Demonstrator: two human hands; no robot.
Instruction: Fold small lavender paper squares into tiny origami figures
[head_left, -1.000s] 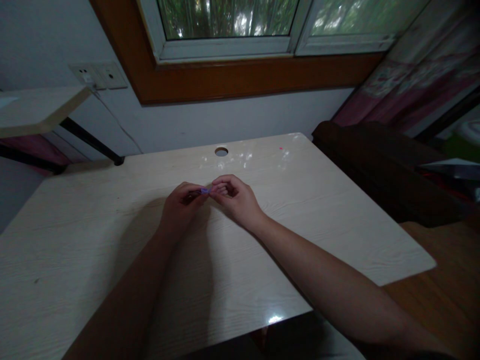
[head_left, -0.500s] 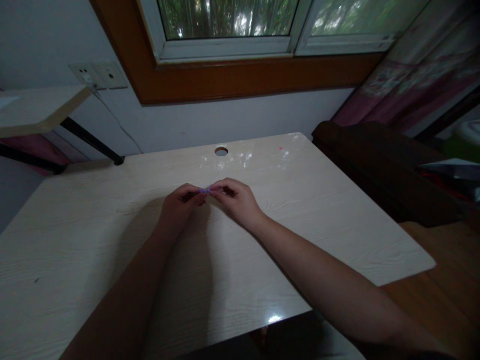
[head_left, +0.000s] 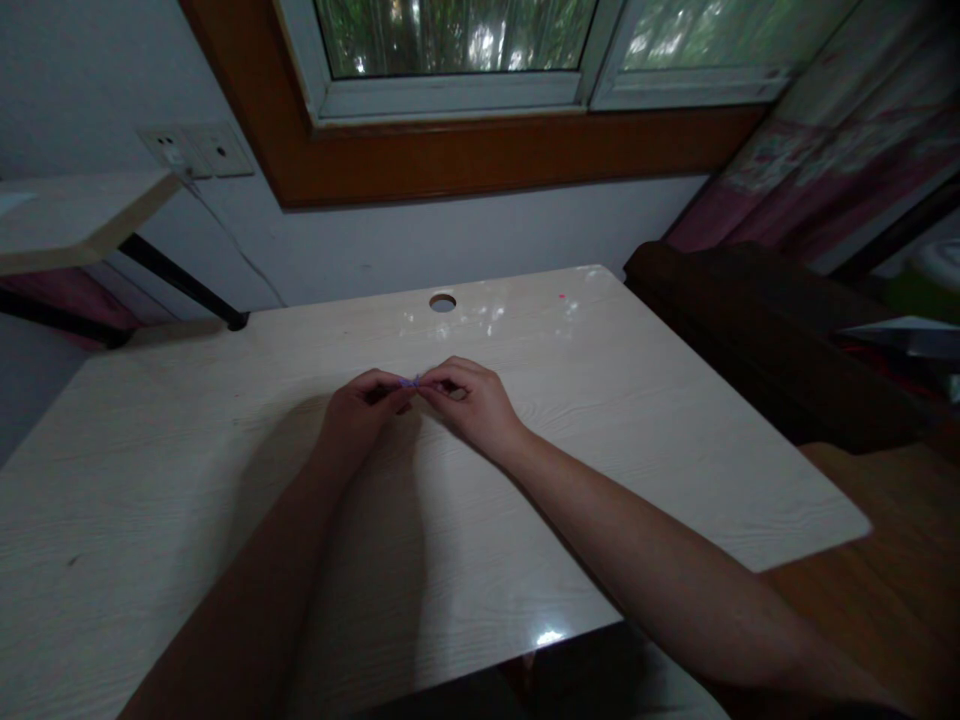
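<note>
A tiny purple strip [head_left: 408, 382], thin like a bit of string or paper, is pinched between my two hands above the middle of the desk. Its exact kind is too small to make out. My left hand [head_left: 361, 405] grips one end between thumb and fingertips. From the other side, my right hand [head_left: 474, 400] pinches it with thumb and forefinger, the fingertips of both hands nearly touching. Most of the strip is hidden by the fingers.
The pale wood-grain desk [head_left: 600, 400] has a round cable hole [head_left: 442, 302] near its back edge and a small pink speck [head_left: 562, 296] to the right. A raised shelf [head_left: 82, 220] on black legs stands at the left. Dark furniture [head_left: 750, 340] sits beyond the right edge.
My right thumb and fingertips have shifted slightly and pinch closer together at the purple strip. My left hand stays in almost the same place.
</note>
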